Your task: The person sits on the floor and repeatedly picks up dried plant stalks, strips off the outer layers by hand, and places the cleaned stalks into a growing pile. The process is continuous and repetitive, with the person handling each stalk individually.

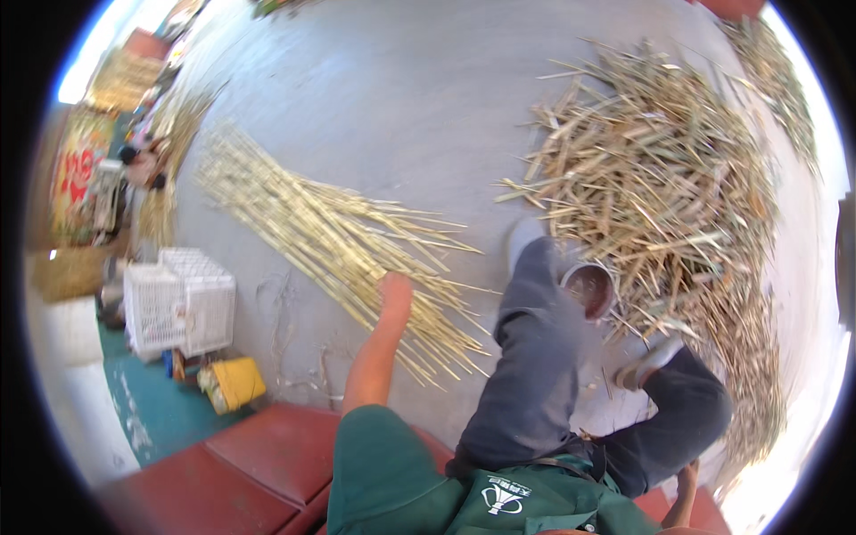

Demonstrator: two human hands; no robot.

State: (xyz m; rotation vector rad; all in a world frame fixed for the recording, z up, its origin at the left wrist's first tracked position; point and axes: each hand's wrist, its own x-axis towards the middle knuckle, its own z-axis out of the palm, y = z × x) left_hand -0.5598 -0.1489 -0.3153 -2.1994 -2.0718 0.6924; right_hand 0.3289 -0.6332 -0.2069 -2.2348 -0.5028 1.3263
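A long bundle of pale yellow, cane-like stalks [301, 217] lies slantwise over the grey floor, its near ends fanned out. My left hand [396, 291] reaches down to it and is closed on some stalks near their lower part; the fingertips are hidden. The far end of the bundle looks blurred. My right hand [689, 473] is low at the right, beside my bent knee and close to the red seat. Only part of that hand shows, and I cannot make out its fingers.
A large heap of dry cut stalks and leaves [659, 167] spreads to the right. A brown bucket [588, 291] stands between my feet and the heap. White plastic crates [180, 301] and a yellow container [232, 383] are at left. A red padded seat [267, 455] is under me. Another person [142, 164] is farther off.
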